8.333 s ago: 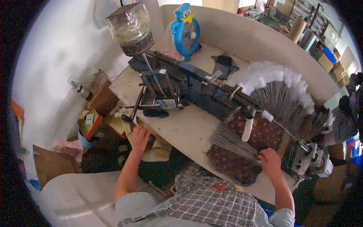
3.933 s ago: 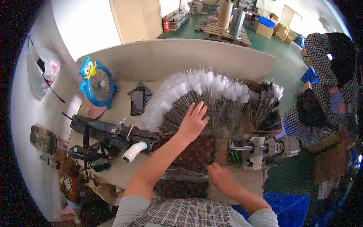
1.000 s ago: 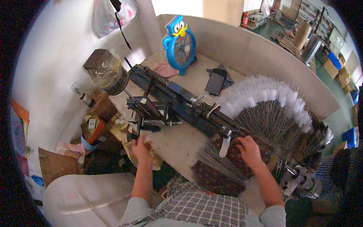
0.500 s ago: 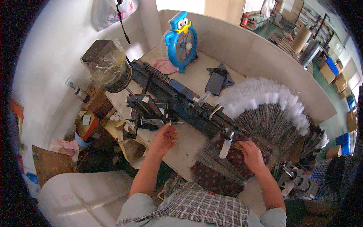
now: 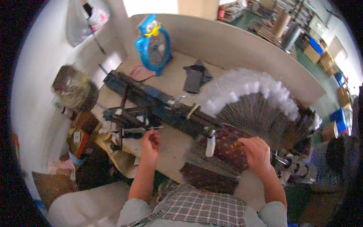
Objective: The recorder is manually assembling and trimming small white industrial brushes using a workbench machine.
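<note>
My left hand is closed, its fingers curled beside the dark metal clamp-like mechanism of a long bench machine. Blur hides what its fingertips hold. To the right of the machine's white lever handle, my right hand is pinched closed over a dark red patterned cloth. A thin line runs toward its fingertips, but I cannot make out what they grip. Thin wires lie across the cloth below the handle. Beyond the right hand, many white-tipped wires fan out.
A blue toy-like wheel and a dark folded cloth are at the back of the bench. A hopper-like container rises at left. A curved partition bounds the far side; a metal fitting is at right.
The whole view has shifted, so the bench sits further left. My right hand has moved right, away from the white handle. My left hand stays beside the mechanism.
</note>
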Tool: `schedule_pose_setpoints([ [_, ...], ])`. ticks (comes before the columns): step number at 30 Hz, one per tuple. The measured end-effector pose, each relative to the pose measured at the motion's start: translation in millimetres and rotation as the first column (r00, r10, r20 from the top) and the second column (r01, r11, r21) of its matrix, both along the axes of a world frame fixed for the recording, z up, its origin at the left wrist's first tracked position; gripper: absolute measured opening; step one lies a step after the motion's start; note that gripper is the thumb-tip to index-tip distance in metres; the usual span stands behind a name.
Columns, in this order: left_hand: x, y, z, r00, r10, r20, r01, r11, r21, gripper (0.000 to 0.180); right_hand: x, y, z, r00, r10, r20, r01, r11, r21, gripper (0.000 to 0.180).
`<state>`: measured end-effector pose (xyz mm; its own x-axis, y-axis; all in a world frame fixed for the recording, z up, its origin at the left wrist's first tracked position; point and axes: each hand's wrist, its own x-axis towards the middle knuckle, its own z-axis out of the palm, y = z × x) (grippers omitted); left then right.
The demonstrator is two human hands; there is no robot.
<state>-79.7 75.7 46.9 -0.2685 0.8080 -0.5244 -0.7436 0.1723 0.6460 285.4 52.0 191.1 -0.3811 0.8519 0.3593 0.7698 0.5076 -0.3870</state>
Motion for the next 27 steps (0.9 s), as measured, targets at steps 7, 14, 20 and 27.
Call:
schedule_pose_setpoints([
  [7, 131.3, -39.7, 66.2, 0.853, -0.489, -0.182, 0.516, 0.843, 0.152, 0.016, 23.2, 7.7, -9.2, 0.939, -0.237, -0.249, 0.197, 0.965, -0.175, 0.020],
  [14, 222.6, -10.9, 78.6, 0.689, -0.617, -0.381, 0.716, 0.659, 0.230, 0.022, 38.7, -0.9, -9.2, 0.855, -0.294, -0.427, 0.119, 0.913, -0.391, 0.021],
  [20, 230.8, -10.4, 75.0, 0.682, -0.631, -0.371, 0.716, 0.678, 0.163, 0.019, 44.4, -2.2, -16.2, 0.758, -0.347, -0.552, -0.018, 0.835, -0.550, 0.021],
  [27, 209.4, -11.0, 89.9, 0.837, -0.480, -0.264, 0.519, 0.848, 0.103, 0.015, 9.5, 24.9, -7.0, 0.973, -0.096, -0.211, 0.126, 0.983, 0.132, 0.012],
])
